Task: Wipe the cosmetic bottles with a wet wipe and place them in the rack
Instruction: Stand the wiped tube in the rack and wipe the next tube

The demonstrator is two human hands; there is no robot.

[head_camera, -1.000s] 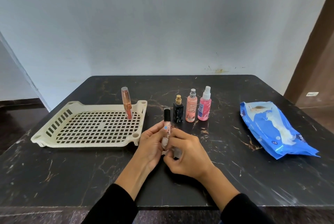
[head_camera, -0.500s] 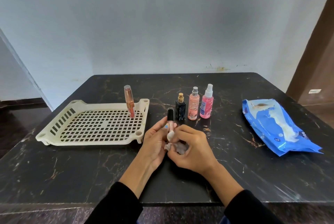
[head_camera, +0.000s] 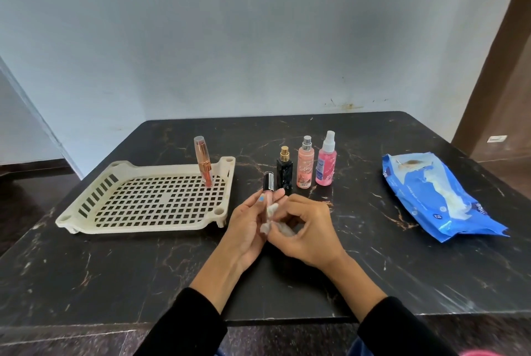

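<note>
Lip gloss tube [head_camera: 267,192] lower body hidden by hands; wet wipe [head_camera: 271,210] mostly hidden; bottle labels unreadable.

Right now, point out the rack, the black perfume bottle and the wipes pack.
rack [head_camera: 86,219]: head view, near left rim.
black perfume bottle [head_camera: 284,176]: head view, middle of body.
wipes pack [head_camera: 425,197]: head view, blue front face.

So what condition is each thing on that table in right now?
Rack: holds one item.
Rose-gold tube: upright in the rack.
Black-capped tube: capped, held in left hand.
Wet wipe: crumpled against the tube, in right hand.
Black bottle, peach spray, pink spray: upright on table.
Wipes pack: lying flat.
</note>
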